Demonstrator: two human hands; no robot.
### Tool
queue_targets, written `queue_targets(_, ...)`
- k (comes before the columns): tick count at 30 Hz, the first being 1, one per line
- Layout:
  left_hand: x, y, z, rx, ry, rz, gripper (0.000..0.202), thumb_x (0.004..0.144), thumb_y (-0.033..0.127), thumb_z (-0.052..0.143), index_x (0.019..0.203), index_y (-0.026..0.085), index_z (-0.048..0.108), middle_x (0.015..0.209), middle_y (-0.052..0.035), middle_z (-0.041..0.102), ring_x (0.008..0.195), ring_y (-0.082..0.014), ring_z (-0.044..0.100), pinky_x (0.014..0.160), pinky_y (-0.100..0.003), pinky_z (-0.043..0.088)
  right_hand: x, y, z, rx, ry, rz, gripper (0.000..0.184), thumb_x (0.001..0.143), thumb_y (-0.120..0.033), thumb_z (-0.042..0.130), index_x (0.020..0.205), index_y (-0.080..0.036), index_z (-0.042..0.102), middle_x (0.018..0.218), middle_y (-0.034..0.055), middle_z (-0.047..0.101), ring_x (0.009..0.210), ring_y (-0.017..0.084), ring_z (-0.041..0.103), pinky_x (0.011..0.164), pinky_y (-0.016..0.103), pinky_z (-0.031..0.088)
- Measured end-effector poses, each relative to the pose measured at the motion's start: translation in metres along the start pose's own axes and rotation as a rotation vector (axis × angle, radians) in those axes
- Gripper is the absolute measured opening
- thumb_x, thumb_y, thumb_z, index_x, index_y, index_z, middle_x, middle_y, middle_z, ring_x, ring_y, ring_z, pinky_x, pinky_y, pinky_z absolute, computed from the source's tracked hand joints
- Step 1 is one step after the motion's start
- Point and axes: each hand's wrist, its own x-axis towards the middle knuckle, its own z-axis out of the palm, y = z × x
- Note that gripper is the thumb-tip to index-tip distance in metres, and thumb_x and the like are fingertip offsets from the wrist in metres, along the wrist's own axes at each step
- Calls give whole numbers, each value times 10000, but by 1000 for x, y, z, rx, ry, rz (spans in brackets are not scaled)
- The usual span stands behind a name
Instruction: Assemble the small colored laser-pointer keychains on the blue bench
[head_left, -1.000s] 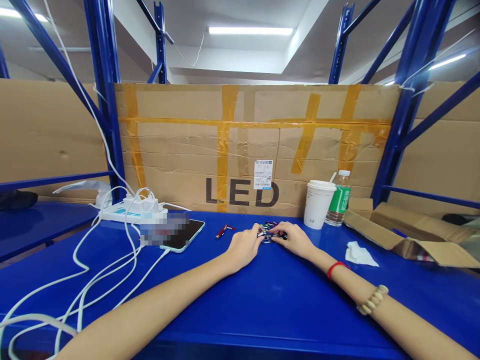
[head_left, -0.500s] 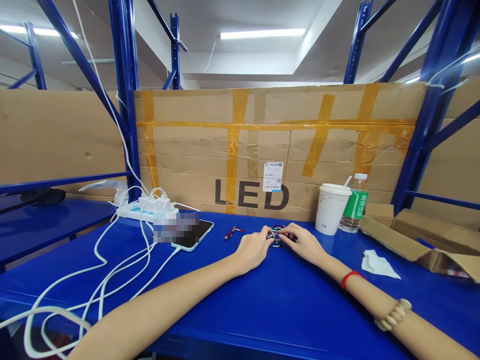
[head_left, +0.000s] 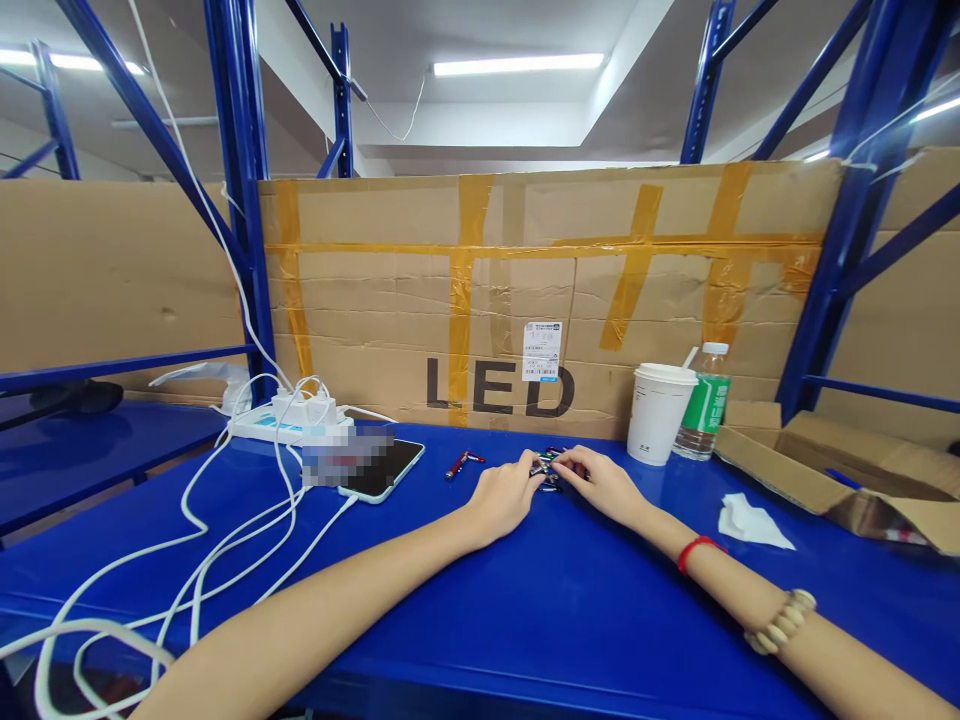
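Note:
Both my arms reach across the blue table (head_left: 525, 600) to a small heap of coloured metal pieces (head_left: 546, 466) near the cardboard wall. My left hand (head_left: 501, 490) rests at the heap's left side with its fingers curled onto the pieces. From the right, my right hand (head_left: 600, 482) pinches into the same heap. What each hand holds is too small to make out. A red pen-like piece (head_left: 459, 464) lies apart, left of the heap.
A phone (head_left: 379, 470) with white cables (head_left: 225, 540) and a power strip (head_left: 281, 425) lies at the left. A white paper cup (head_left: 660, 412) and a water bottle (head_left: 703, 400) stand at the right, then a crumpled tissue (head_left: 750, 520) and an open cardboard box (head_left: 840, 470).
My hands stay on the heap with only slight finger movement. The camera has shifted a little, so the scene sits differently in view.

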Motion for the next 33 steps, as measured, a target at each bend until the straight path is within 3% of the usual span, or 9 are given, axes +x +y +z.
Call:
queue_targets(7,1,-2,3,-11,5,-5,281,882,378,213,1053,205,354,929,-58,622,871,-214,592,674,-299,434,-1,2,1,19,-3,-6,189,753,-316,499,876,-212,598,743,9,539,580,111,489,562,241,396)
queue_targets(18,1,-2,3,-7,27,22,257,883,360,221,1038,206,357,898,-50,626,838,-216,602,646,-296,438,-1,5,2,69,-20,-19,169,747,-241,501,893,-216,582,782,9,525,589,104,492,567,241,399)
queue_targets(26,3,-4,5,12,-7,32,238,883,317,252,1079,219,343,1001,-56,602,897,-209,584,687,-298,436,0,4,2,70,-22,-25,161,769,-283,500,885,-220,593,772,8,521,592,105,479,579,241,395)
queue_targets(33,2,-2,2,-6,-7,13,262,887,321,232,1109,224,333,950,-42,618,879,-200,589,691,-285,433,0,1,1,85,-12,-21,224,829,-344,405,889,-228,587,857,22,530,622,106,496,613,251,398)
